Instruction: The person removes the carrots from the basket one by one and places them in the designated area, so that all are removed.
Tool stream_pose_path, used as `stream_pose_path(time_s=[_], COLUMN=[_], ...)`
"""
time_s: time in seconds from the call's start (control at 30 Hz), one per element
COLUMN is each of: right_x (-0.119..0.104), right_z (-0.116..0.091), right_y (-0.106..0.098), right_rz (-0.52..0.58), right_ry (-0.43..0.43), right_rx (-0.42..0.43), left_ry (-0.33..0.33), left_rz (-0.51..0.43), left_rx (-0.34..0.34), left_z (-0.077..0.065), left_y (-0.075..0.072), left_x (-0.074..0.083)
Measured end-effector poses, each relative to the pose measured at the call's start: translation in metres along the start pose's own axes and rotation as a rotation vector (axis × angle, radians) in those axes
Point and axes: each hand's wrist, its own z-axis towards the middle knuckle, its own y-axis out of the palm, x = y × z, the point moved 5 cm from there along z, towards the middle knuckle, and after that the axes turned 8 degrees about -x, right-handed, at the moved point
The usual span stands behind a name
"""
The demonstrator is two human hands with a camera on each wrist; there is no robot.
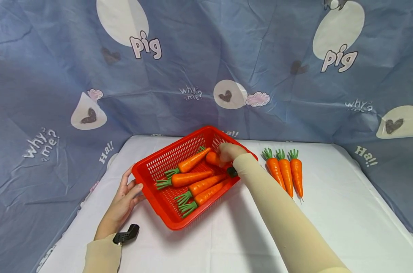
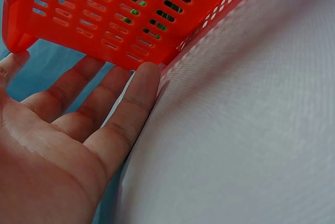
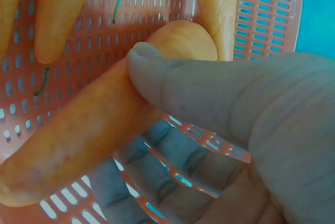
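Note:
A red plastic basket [image 1: 155,206] with slotted walls sits at an angle on the table, holding several orange carrots [image 1: 193,178] with green tops. My left hand [image 1: 122,201] holds its left corner, thumb at the rim and fingers against the lower wall, as the left wrist view shows. Inside the basket's right end, my right hand [image 1: 229,152] grips a carrot [image 3: 89,130]. The right wrist view has the thumb on top of that carrot near its thick end and the other fingers beneath. Its green top is hidden there.
Three carrots [image 1: 286,172] lie side by side on the white tablecloth [image 1: 343,197], right of the basket, tops pointing away. A blue patterned cloth [image 1: 193,68] hangs behind and around the table. Each wrist wears a black device [image 1: 126,234].

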Motion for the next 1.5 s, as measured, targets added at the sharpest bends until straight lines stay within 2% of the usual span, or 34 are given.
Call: stream_pose_path(time_s=[0.37,0.63,0.87,1.5], right_x=[-0.004,-0.007,-0.016,-0.016], right_z=[-0.001,-0.004,-0.007,-0.027], right_y=[0.000,-0.002,-0.009,-0.017], right_rz=[-0.038,-0.097,-0.132,-0.168], right_ry=[-0.034,-0.052,-0.080,-0.081], right_rx=[0.049,0.055,0.112,0.081], left_ry=[-0.004,-0.009,0.006,0.008], left_rz=[0.003,0.012,-0.001,-0.007], left_rx=[-0.016,-0.006,-0.006,-0.008], left_z=[0.000,0.001,0.000,0.001], left_y=[0.000,-0.001,0.000,-0.001], left_x=[0.000,-0.001,0.000,-0.001])
